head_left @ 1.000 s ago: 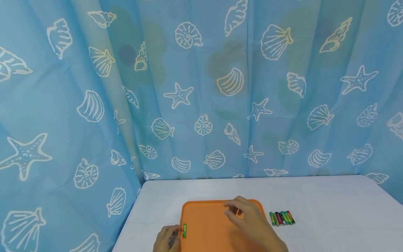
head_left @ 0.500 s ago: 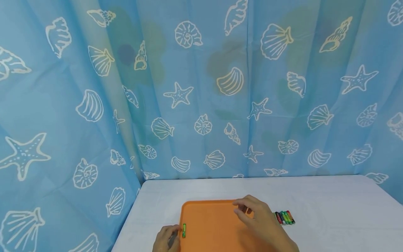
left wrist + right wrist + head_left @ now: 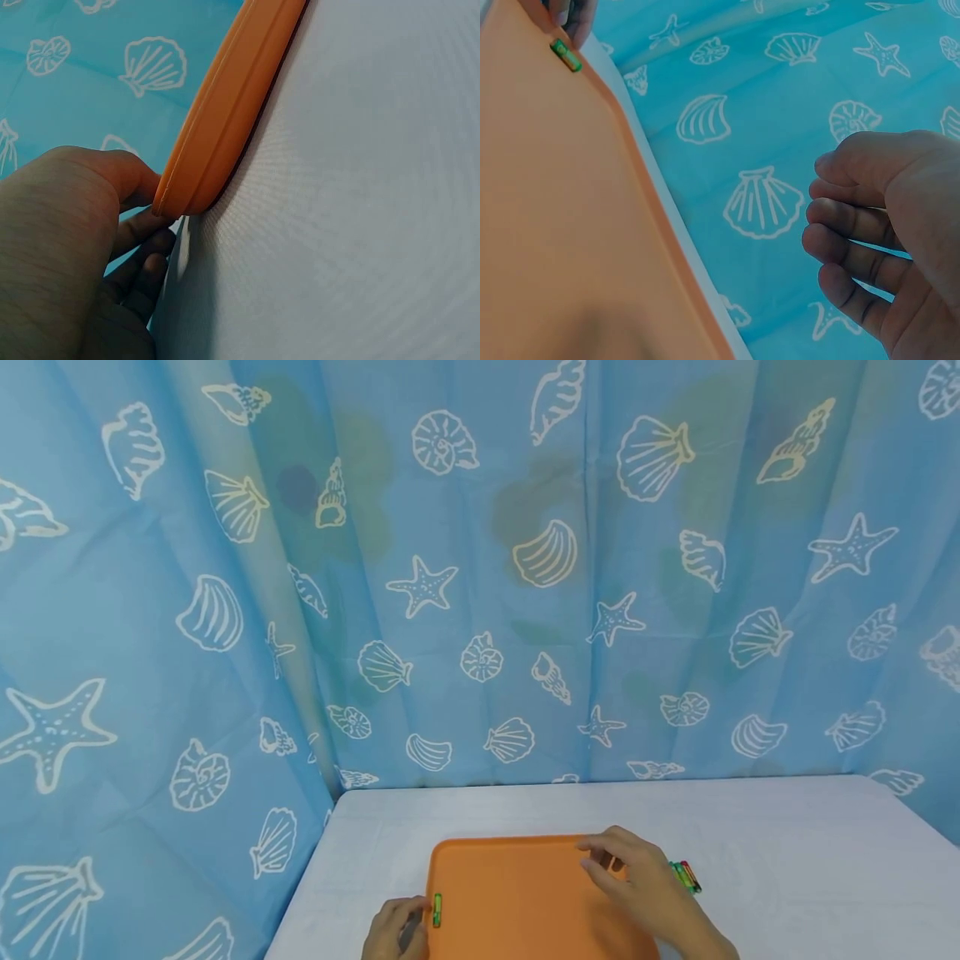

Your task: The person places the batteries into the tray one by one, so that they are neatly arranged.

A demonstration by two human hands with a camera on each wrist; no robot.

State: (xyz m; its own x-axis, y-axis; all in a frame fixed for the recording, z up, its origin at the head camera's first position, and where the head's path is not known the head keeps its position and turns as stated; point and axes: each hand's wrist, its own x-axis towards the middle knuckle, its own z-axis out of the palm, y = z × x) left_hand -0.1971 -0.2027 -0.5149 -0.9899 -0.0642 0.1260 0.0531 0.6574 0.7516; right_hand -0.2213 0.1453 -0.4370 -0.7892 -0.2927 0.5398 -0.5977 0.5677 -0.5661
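Observation:
An orange tray (image 3: pixel 517 893) lies on the white table. My left hand (image 3: pixel 393 928) is at its left edge; in the left wrist view the thumb and index finger pinch the tray's rim (image 3: pixel 217 112). Just inside that edge, close to the left fingertips, a single green battery (image 3: pixel 437 910) lies lengthwise along the rim. Over the tray's right side hovers my right hand (image 3: pixel 637 878), its fingers loosely curved with nothing between them. Beyond its wrist, a row of batteries (image 3: pixel 686 877) shows on the table, partly hidden behind the hand.
The white tablecloth (image 3: pixel 795 868) stretches away to the right of the tray. Behind and along the left side hangs a blue curtain (image 3: pixel 480 585) with white shell and starfish prints.
My right hand has drifted right over the tray, covering more of the battery row. My left hand and the green battery on the tray stay in place.

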